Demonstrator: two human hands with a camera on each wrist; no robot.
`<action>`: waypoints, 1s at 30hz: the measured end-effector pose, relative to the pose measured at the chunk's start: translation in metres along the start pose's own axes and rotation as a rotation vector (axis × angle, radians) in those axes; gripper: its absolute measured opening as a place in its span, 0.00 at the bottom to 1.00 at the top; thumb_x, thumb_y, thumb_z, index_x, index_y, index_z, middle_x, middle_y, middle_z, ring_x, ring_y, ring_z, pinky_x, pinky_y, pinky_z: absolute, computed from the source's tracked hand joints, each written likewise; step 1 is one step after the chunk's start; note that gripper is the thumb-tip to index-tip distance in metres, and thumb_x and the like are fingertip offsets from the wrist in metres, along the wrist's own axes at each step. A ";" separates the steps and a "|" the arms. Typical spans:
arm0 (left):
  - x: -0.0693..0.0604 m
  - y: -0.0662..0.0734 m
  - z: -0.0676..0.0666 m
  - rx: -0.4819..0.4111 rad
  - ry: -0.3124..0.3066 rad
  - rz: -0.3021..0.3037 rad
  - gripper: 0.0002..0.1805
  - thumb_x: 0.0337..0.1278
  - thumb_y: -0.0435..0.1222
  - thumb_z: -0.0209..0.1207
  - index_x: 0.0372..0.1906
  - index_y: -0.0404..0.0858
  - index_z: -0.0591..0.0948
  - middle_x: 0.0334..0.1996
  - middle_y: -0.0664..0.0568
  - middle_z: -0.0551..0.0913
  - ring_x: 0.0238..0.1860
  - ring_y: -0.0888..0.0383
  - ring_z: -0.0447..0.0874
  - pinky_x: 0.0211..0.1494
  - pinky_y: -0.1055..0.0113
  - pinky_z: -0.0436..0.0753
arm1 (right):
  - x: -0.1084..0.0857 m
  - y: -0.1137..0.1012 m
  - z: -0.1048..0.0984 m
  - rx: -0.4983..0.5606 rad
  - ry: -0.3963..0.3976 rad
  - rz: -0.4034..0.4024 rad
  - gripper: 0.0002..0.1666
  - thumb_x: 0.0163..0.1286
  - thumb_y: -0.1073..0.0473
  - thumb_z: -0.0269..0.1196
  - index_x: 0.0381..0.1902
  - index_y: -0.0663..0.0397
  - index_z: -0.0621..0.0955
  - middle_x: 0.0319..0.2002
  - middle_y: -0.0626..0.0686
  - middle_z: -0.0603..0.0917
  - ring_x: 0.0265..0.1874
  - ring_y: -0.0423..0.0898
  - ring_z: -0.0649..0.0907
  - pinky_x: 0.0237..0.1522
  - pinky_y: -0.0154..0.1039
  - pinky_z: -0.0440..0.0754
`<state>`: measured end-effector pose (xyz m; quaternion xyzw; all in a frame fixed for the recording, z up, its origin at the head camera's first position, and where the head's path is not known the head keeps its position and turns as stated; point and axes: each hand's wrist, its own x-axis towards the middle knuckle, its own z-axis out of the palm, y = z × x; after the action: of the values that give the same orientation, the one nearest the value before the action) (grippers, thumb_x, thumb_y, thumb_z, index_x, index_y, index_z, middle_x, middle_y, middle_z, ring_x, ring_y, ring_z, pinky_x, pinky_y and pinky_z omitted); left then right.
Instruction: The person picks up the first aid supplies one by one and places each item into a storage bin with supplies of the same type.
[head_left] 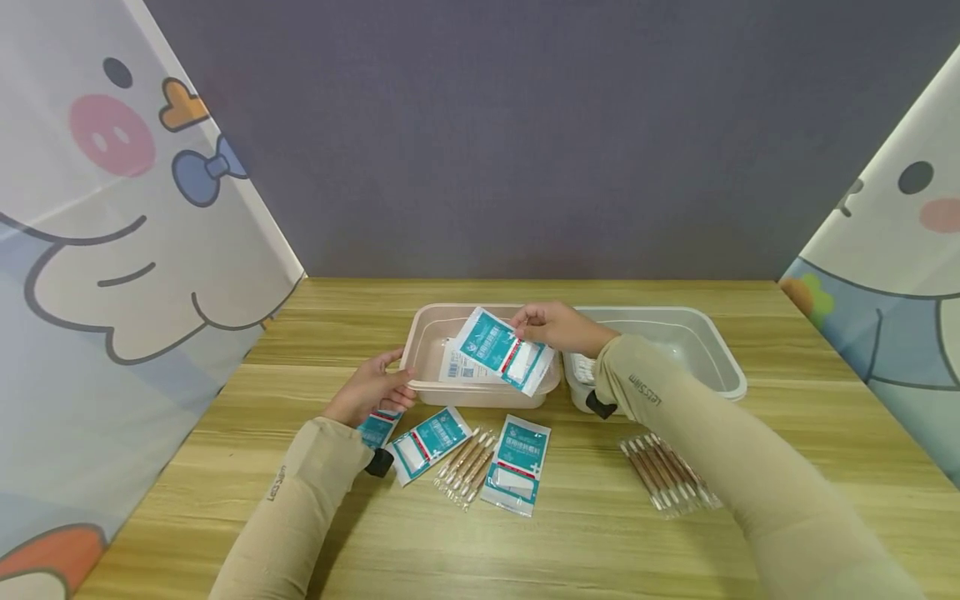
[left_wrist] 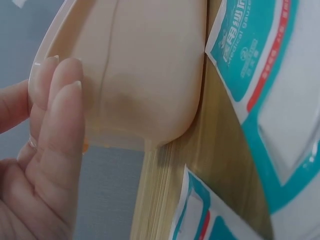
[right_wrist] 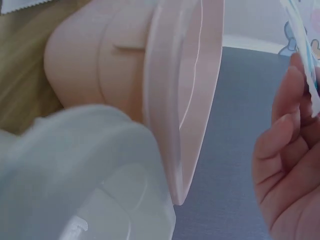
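My right hand [head_left: 561,327] pinches a teal-and-white medical gauze packet [head_left: 489,343] by its edge, above the pink plastic tray [head_left: 480,400]. The right wrist view catches only the packet's thin edge [right_wrist: 305,55] at the fingers. At the tray's left end, my left hand [head_left: 372,390] grips the rim, thumb on one side and fingers along the outer wall [left_wrist: 145,70]. Inside the tray lies another packet [head_left: 459,367], white and printed, partly hidden by the held one. Below the left hand, a gauze packet [head_left: 379,427] is partly covered.
A whitish-grey tray [head_left: 712,350] stands right of the pink one, holding something white partly hidden by my right arm. In front lie two gauze packets [head_left: 431,444] [head_left: 517,467], a bag of cotton swabs [head_left: 467,468] between them, and another swab bag [head_left: 663,473] farther right.
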<state>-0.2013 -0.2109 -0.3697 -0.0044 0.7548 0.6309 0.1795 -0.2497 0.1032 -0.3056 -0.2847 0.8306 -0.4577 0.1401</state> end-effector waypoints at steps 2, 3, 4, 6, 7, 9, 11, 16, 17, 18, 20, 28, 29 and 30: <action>0.000 0.000 0.000 -0.007 -0.002 -0.002 0.35 0.71 0.32 0.49 0.75 0.32 0.47 0.21 0.47 0.83 0.20 0.59 0.83 0.27 0.67 0.85 | 0.004 0.001 0.000 -0.026 0.023 -0.004 0.11 0.70 0.67 0.57 0.46 0.68 0.80 0.36 0.54 0.84 0.35 0.43 0.80 0.40 0.36 0.79; 0.000 0.000 0.000 -0.010 -0.004 -0.002 0.35 0.71 0.32 0.49 0.75 0.32 0.47 0.21 0.48 0.83 0.20 0.59 0.83 0.27 0.67 0.85 | 0.006 0.002 0.000 -0.039 0.032 -0.010 0.11 0.70 0.67 0.57 0.46 0.68 0.80 0.35 0.54 0.84 0.35 0.43 0.80 0.42 0.36 0.79; 0.000 0.000 0.000 -0.014 -0.007 -0.002 0.35 0.71 0.32 0.49 0.75 0.32 0.47 0.21 0.48 0.83 0.20 0.59 0.83 0.27 0.67 0.85 | 0.008 0.002 0.000 -0.054 0.041 -0.012 0.11 0.70 0.67 0.57 0.46 0.68 0.80 0.35 0.54 0.84 0.36 0.44 0.80 0.43 0.37 0.79; 0.001 0.000 0.000 -0.020 -0.010 -0.003 0.35 0.71 0.32 0.49 0.75 0.32 0.46 0.20 0.48 0.83 0.19 0.60 0.83 0.27 0.68 0.84 | 0.012 0.003 0.000 -0.087 0.050 -0.017 0.11 0.70 0.67 0.57 0.47 0.68 0.80 0.35 0.55 0.84 0.37 0.45 0.80 0.44 0.39 0.79; 0.001 0.000 0.000 -0.020 -0.010 -0.006 0.35 0.71 0.32 0.49 0.75 0.32 0.47 0.20 0.48 0.83 0.19 0.60 0.83 0.26 0.68 0.84 | 0.014 0.004 0.000 -0.106 0.051 -0.022 0.11 0.70 0.67 0.57 0.47 0.68 0.80 0.37 0.56 0.84 0.38 0.47 0.80 0.46 0.40 0.79; 0.000 0.000 0.000 -0.022 -0.008 -0.008 0.35 0.71 0.32 0.49 0.75 0.32 0.47 0.20 0.49 0.82 0.19 0.60 0.83 0.26 0.68 0.84 | 0.018 0.004 0.000 -0.138 0.041 -0.018 0.11 0.70 0.67 0.56 0.47 0.67 0.80 0.39 0.57 0.84 0.41 0.49 0.81 0.48 0.43 0.79; 0.000 0.000 0.000 -0.022 -0.004 -0.011 0.35 0.71 0.32 0.49 0.75 0.32 0.47 0.20 0.49 0.82 0.19 0.60 0.83 0.26 0.68 0.84 | 0.022 0.003 0.001 -0.173 0.037 -0.009 0.11 0.70 0.66 0.56 0.47 0.65 0.81 0.41 0.57 0.84 0.43 0.51 0.81 0.50 0.45 0.79; 0.000 -0.001 0.001 -0.019 0.003 -0.012 0.35 0.71 0.32 0.49 0.75 0.32 0.48 0.20 0.50 0.82 0.20 0.59 0.83 0.27 0.68 0.84 | 0.033 -0.001 0.004 -0.238 0.042 0.023 0.11 0.70 0.66 0.57 0.46 0.63 0.81 0.41 0.58 0.84 0.43 0.51 0.80 0.49 0.45 0.79; 0.000 -0.001 0.001 -0.018 0.004 -0.013 0.35 0.71 0.32 0.49 0.75 0.32 0.48 0.20 0.50 0.82 0.20 0.60 0.83 0.27 0.68 0.84 | 0.035 -0.002 0.005 -0.245 0.043 0.027 0.11 0.70 0.66 0.57 0.46 0.63 0.81 0.41 0.58 0.84 0.41 0.51 0.80 0.47 0.44 0.79; 0.000 -0.001 0.001 -0.019 0.005 -0.014 0.35 0.71 0.32 0.49 0.75 0.32 0.48 0.20 0.50 0.82 0.20 0.60 0.83 0.27 0.68 0.84 | 0.037 -0.003 0.005 -0.255 0.044 0.031 0.11 0.70 0.66 0.56 0.46 0.64 0.81 0.41 0.58 0.84 0.39 0.50 0.80 0.44 0.42 0.80; 0.000 -0.001 0.001 -0.024 0.006 -0.014 0.35 0.71 0.33 0.49 0.75 0.32 0.48 0.20 0.50 0.82 0.19 0.60 0.83 0.27 0.68 0.84 | 0.041 -0.003 0.007 -0.269 0.054 0.044 0.11 0.70 0.67 0.56 0.46 0.64 0.81 0.40 0.58 0.84 0.35 0.48 0.80 0.40 0.39 0.80; 0.001 -0.003 0.000 -0.045 -0.004 -0.014 0.34 0.72 0.34 0.49 0.75 0.33 0.47 0.20 0.51 0.82 0.19 0.62 0.83 0.28 0.69 0.84 | 0.053 -0.005 0.013 -0.298 0.083 0.113 0.12 0.69 0.69 0.54 0.45 0.65 0.82 0.40 0.59 0.83 0.31 0.45 0.79 0.34 0.33 0.79; 0.001 -0.003 0.000 -0.047 -0.007 -0.011 0.35 0.72 0.34 0.49 0.75 0.33 0.47 0.20 0.50 0.82 0.19 0.62 0.83 0.27 0.68 0.84 | 0.053 -0.006 0.013 -0.298 0.078 0.124 0.13 0.69 0.69 0.53 0.45 0.65 0.82 0.41 0.59 0.83 0.31 0.46 0.79 0.34 0.34 0.79; 0.002 -0.003 0.000 -0.050 -0.008 -0.010 0.35 0.72 0.34 0.49 0.75 0.33 0.47 0.21 0.50 0.82 0.19 0.62 0.83 0.27 0.68 0.84 | 0.054 -0.006 0.014 -0.296 0.072 0.140 0.13 0.69 0.69 0.52 0.45 0.65 0.82 0.42 0.60 0.83 0.32 0.47 0.79 0.36 0.36 0.80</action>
<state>-0.2021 -0.2114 -0.3732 -0.0103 0.7382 0.6486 0.1854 -0.2831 0.0584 -0.3065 -0.2270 0.9112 -0.3294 0.0987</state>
